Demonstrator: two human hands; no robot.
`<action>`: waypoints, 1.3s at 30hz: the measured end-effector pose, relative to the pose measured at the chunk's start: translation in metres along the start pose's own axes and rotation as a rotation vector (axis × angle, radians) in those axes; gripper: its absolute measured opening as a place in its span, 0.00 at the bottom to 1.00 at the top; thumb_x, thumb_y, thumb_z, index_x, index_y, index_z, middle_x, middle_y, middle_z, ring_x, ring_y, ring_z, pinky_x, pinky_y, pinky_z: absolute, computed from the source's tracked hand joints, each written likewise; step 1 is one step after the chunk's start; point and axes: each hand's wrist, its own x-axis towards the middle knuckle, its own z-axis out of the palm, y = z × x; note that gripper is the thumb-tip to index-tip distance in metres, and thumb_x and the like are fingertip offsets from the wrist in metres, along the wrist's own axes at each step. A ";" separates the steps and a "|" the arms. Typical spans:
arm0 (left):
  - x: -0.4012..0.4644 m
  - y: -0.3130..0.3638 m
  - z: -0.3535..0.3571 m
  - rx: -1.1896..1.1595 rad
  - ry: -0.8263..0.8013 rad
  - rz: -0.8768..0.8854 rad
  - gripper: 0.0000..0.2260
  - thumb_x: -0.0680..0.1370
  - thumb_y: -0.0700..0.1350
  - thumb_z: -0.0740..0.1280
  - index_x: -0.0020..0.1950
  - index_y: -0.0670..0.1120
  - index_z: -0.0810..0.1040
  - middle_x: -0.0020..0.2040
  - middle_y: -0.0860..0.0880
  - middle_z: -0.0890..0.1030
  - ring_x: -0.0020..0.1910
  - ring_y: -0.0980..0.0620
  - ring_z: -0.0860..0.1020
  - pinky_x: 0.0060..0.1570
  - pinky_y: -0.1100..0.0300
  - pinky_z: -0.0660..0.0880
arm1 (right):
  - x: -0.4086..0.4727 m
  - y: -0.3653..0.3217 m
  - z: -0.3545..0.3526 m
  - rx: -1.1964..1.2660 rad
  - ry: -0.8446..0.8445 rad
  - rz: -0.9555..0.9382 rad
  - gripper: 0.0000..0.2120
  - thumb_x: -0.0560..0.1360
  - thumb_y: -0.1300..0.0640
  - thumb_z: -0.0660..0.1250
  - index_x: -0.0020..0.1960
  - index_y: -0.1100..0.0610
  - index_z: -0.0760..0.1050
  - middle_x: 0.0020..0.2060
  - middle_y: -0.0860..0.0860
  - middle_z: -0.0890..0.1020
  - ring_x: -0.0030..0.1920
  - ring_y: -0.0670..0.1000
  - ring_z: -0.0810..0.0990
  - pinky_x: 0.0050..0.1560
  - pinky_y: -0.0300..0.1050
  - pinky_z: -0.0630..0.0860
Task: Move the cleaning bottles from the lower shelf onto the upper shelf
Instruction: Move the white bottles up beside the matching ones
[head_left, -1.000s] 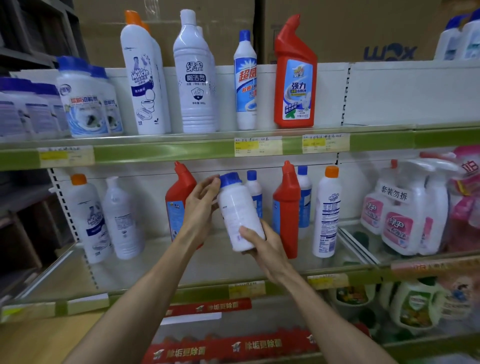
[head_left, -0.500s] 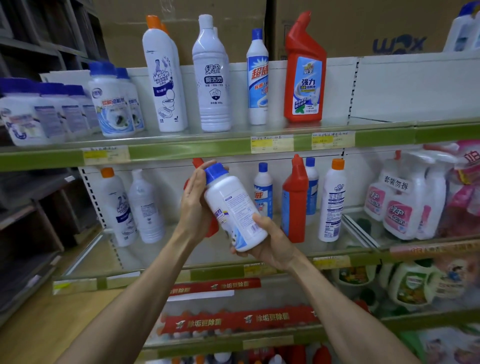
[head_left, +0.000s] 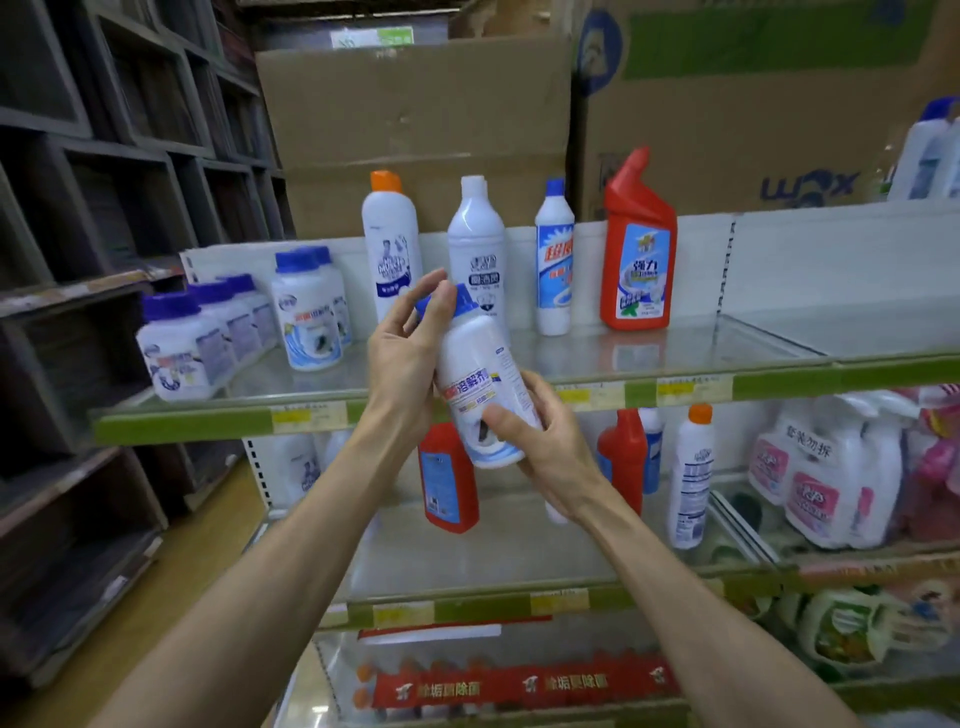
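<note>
Bottles crowd the upper shelf (head_left: 208, 423): at nine o'clock about six squat white jars with blue caps (head_left: 179, 353), some hidden behind others, then four tall bottles in a row, an orange-capped one (head_left: 390, 244), a white one (head_left: 475, 249), a blue-capped one (head_left: 555, 260) and a red one (head_left: 638, 244). One blue-capped white bottle (head_left: 480, 384) sits mid-air at centre, tilted, its cap toward eleven o'clock, level with the upper shelf's front edge. The left hand (head_left: 402, 358) curls round its neck and cap; the right hand (head_left: 540, 441) grips its base, thumb across the label. Half a second ago it was lower, in front of the lower shelf (head_left: 467, 605); it has since risen. Open shelf room lies from two to three o'clock, right of the red bottle. Below stand two red bottles (head_left: 449, 473), partly hidden white ones, and pink-labelled spray bottles (head_left: 826, 488) at four o'clock.
</note>
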 end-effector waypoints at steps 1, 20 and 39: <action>0.006 0.008 0.003 0.034 -0.021 0.003 0.10 0.78 0.46 0.70 0.58 0.47 0.82 0.45 0.51 0.86 0.45 0.52 0.82 0.51 0.51 0.78 | 0.003 -0.008 0.004 0.076 -0.022 0.023 0.38 0.63 0.42 0.81 0.65 0.60 0.75 0.60 0.63 0.82 0.61 0.64 0.81 0.63 0.65 0.76; 0.040 0.074 -0.013 0.141 -0.190 0.040 0.09 0.82 0.48 0.62 0.52 0.49 0.82 0.46 0.46 0.83 0.41 0.46 0.81 0.45 0.54 0.79 | 0.037 -0.054 0.033 0.052 -0.372 0.181 0.36 0.63 0.34 0.77 0.61 0.58 0.79 0.58 0.54 0.85 0.59 0.52 0.83 0.59 0.45 0.79; 0.061 0.112 -0.173 0.369 -0.058 0.263 0.06 0.80 0.45 0.67 0.56 0.48 0.81 0.50 0.54 0.83 0.51 0.55 0.79 0.54 0.59 0.77 | 0.095 -0.002 0.174 -0.359 -0.109 0.082 0.21 0.67 0.54 0.81 0.57 0.54 0.79 0.52 0.49 0.87 0.52 0.49 0.86 0.55 0.47 0.82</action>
